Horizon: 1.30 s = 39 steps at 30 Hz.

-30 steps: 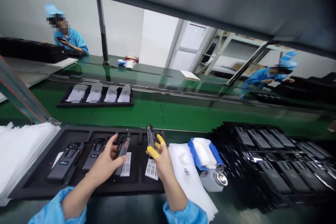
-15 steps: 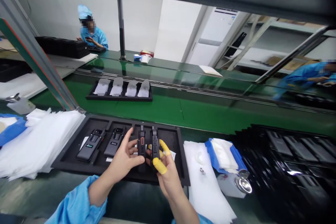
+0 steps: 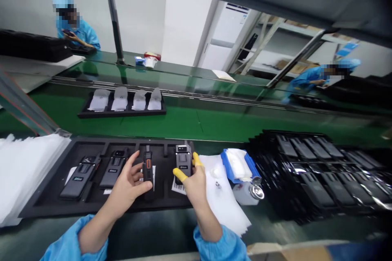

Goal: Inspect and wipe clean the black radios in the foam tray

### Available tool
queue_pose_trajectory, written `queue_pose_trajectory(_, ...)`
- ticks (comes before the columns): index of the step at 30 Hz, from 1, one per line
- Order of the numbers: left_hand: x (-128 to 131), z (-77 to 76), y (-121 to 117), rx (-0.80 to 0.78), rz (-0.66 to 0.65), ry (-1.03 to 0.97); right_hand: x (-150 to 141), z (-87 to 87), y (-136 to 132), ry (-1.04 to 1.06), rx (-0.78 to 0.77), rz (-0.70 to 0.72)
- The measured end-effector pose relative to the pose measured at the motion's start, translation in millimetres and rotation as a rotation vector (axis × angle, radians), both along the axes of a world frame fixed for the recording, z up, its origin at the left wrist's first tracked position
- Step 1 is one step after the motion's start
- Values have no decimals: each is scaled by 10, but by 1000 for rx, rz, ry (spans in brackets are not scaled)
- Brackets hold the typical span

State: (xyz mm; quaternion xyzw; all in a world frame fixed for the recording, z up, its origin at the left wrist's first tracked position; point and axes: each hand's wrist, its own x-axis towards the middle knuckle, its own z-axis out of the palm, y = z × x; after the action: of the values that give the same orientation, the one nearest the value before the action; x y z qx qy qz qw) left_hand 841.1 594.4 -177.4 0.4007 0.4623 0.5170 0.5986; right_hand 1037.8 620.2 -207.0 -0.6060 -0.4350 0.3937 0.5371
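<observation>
My left hand grips a black handheld radio turned edge-on, its orange side button facing me. My right hand, with yellow finger cots on thumb and forefinger, holds a second black radio front side up. Both are held just above the right slots of a black foam tray. Two more radios lie in the tray's left slots. White printed labels lie in the slots under my hands.
A stack of white foam bags sits left of the tray, more white bags right of it. A blue cloth holder and metal dispenser stand nearby. Stacked black trays fill the right. A tray of bagged items rides the green conveyor. Two workers in blue sit beyond.
The right-hand radio has turned from edge-on to face-up and moved apart from the left one. The camera view has shifted back to the right.
</observation>
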Motion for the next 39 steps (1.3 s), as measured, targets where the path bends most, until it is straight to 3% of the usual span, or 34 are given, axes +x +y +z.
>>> queue_pose_trajectory(3,8,-4,13,-21,18,8,-4,-125,35,-413,69,-91)
queue_pose_trajectory(5,13,-9,15,-32,23,11,-42,-176,34,-494,69,-45)
queue_pose_trajectory(14,-24,-99,11,-39,31,15,10,-145,20,-332,7,102)
queue_pose_trajectory(16,-30,-109,5,-38,38,0,-7,-116,-35,-206,5,145)
queue_pose_trajectory(20,-23,-99,-18,-33,30,-25,-139,-13,-185,384,-93,273)
queue_pose_trajectory(24,-18,-107,-39,-15,27,-31,-284,110,-271,767,-173,220)
queue_pose_trajectory(29,-5,-24,-64,-47,34,-86,-313,232,-281,990,-215,286)
queue_pose_trajectory(35,11,215,33,-376,60,-261,-248,350,-162,1157,-464,247)
queue_pose_trajectory(39,20,315,158,-497,31,-344,-272,416,-72,1218,-518,225)
